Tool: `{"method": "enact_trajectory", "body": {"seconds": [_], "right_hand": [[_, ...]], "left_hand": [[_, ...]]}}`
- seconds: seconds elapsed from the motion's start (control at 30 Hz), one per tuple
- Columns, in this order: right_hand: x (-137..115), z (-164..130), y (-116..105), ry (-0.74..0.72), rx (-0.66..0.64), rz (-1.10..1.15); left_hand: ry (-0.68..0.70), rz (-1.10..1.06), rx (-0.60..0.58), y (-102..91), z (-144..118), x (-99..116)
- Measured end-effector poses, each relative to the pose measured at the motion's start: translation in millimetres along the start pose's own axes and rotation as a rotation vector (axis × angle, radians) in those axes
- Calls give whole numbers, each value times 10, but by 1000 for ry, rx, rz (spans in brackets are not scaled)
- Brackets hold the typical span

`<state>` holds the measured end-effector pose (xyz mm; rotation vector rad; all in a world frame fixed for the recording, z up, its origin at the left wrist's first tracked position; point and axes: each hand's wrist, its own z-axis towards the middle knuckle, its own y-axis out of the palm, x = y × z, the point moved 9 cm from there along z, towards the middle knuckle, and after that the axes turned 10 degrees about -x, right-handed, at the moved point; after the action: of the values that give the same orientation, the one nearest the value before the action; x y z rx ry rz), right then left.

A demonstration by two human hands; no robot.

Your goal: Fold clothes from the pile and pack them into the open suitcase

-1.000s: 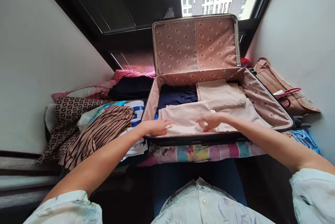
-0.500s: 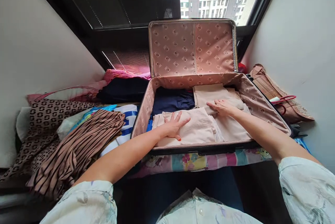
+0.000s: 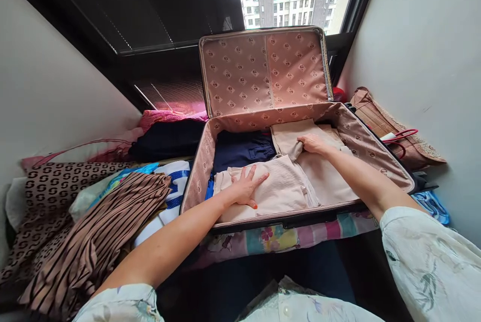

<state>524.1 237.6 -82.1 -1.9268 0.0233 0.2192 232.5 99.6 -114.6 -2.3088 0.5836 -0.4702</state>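
An open suitcase (image 3: pixel 205 171) with a pink patterned lining lies before me, folded clothes inside. My left hand (image 3: pixel 245 187) rests flat with spread fingers on a folded pale pink garment (image 3: pixel 283 186) at the front left. Farther back and to the right, my right hand (image 3: pixel 313 144) pinches the near edge of a folded beige garment (image 3: pixel 291 134), and the cloth bunches beside its fingers. Dark navy clothing (image 3: pixel 240 151) fills the back left of the case. Under my right forearm lies a light pink cloth (image 3: pixel 323 181).
Left of the case lie a striped brown garment (image 3: pixel 116 221), a patterned brown cloth (image 3: pixel 48 201) and a white-and-blue item (image 3: pixel 178 181). The raised lid (image 3: pixel 240 71) stands before the window. A woven brown bag (image 3: pixel 387 121) sits at the right wall.
My right hand has gone from lying on the beige garment to gripping its edge, which is now bunched up. My left hand stays spread on the pale pink garment. The view has shifted slightly.
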Motion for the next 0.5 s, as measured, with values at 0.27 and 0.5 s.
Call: {"method": "enact_trajectory", "body": {"seconds": [0.27,0.5], "right_hand": [[234,78,-558,108,105,181],[-515,-149,-1447,-185,129,179]], "left_hand": [[17,-15,11,5,26,-40],[201,-28,595,-590,-185,7]]}}
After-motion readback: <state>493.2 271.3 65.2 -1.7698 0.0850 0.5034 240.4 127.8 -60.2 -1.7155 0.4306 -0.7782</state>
